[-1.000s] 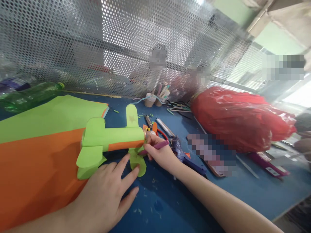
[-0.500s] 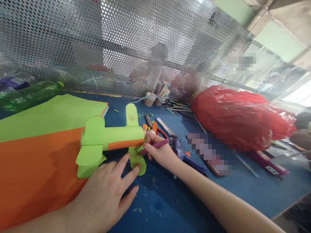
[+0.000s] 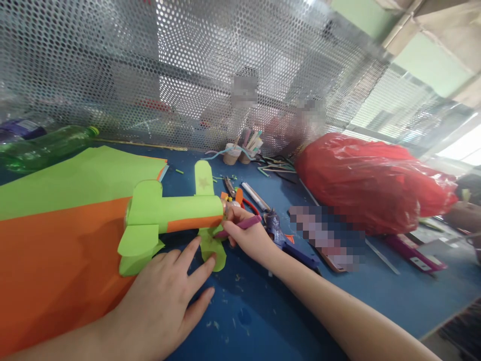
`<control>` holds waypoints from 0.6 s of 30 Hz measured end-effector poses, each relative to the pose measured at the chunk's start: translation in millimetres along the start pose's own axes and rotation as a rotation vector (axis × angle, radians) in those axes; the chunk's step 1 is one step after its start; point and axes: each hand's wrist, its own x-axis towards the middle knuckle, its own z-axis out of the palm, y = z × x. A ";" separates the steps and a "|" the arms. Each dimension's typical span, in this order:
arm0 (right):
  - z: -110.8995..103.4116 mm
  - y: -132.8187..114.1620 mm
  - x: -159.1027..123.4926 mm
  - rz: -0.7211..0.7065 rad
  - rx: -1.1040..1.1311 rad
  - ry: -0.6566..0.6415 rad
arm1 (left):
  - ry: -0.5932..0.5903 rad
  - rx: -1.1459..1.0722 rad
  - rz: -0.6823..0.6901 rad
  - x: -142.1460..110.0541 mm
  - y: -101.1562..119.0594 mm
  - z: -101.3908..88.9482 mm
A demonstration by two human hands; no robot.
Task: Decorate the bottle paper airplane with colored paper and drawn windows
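A paper airplane model [image 3: 176, 214] with a green and orange tube body, green wings and tail lies on the blue table [image 3: 263, 311]. My left hand [image 3: 165, 301] lies flat on the table with fingers spread, fingertips on the near green wing [image 3: 212, 253]. My right hand [image 3: 246, 235] is closed on a purple pen [image 3: 242, 226] whose tip touches the near wing just under the plane's nose.
Orange paper [image 3: 48, 271] and green paper [image 3: 75, 180] sheets lie at left, a green bottle [image 3: 45, 148] behind them. A red plastic bag [image 3: 368, 183], a glue gun [image 3: 281, 235], scissors, cups of sticks [image 3: 240, 150] and a perforated metal screen [image 3: 188, 70] stand beyond.
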 end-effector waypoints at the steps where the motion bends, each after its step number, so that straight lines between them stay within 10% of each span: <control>1: 0.2 -0.1 0.0 0.000 0.006 -0.002 | 0.002 0.001 0.000 0.0 0.2 0.0; 18: 4.5 -2.4 -6.0 0.009 0.077 -0.049 | 0.000 -0.028 0.003 0.3 -0.9 -1.3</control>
